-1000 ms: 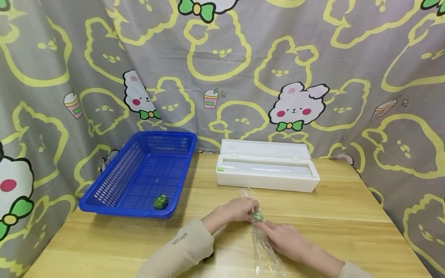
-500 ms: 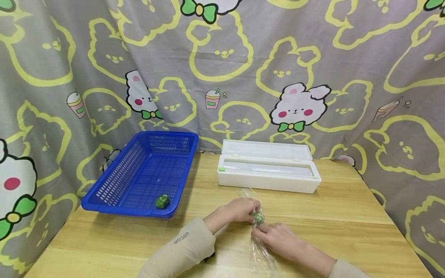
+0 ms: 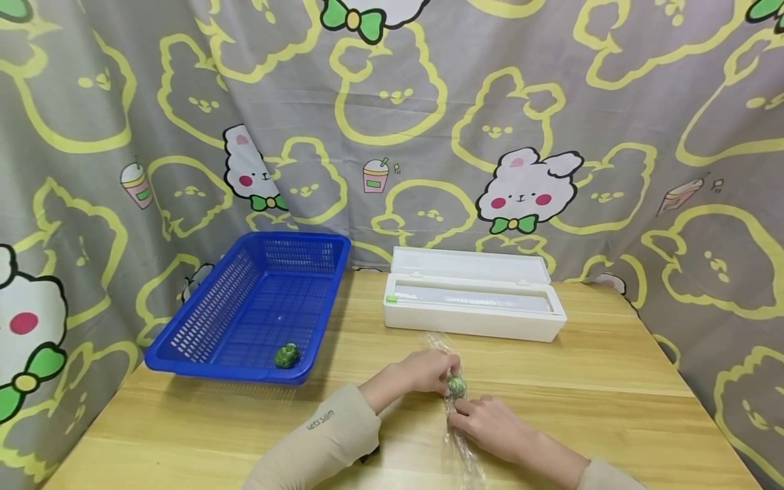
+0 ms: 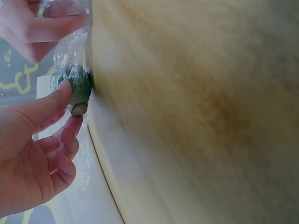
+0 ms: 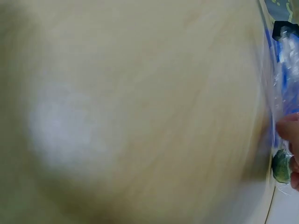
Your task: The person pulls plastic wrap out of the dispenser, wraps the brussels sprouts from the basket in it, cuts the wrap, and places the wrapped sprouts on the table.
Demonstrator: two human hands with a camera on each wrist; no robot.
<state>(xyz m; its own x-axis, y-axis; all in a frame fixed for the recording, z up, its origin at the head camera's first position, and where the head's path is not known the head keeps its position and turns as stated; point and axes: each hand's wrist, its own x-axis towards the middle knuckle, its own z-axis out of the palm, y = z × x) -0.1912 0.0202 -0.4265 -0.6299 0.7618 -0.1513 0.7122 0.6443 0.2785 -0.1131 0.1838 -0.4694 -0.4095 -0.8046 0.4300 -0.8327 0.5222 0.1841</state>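
A small green vegetable (image 3: 456, 386) lies within a strip of clear plastic wrap (image 3: 461, 454) on the table. Its dark green side and pale, round cut end show in the left wrist view, where the same vegetable (image 4: 81, 91) sits between thumb and fingers. My left hand (image 3: 425, 371) pinches it through or beside the film; which one I cannot tell. Just nearer to me, my right hand (image 3: 493, 427) pinches the bunched wrap close against the vegetable. Loose film trails toward the front and a short end sticks out past my left hand.
At the left stands a blue plastic basket (image 3: 245, 373) with a green lump (image 3: 286, 355), seemingly film-wrapped, in its near right corner. A white wrap dispenser (image 3: 471, 323) with raised lid and a green slider (image 3: 391, 299) stands behind my hands. A patterned curtain (image 3: 404, 122) hangs behind.
My right hand has drawn back slightly from the vegetable and gathered the spread wrap into a narrower strip. My left hand has kept its hold.
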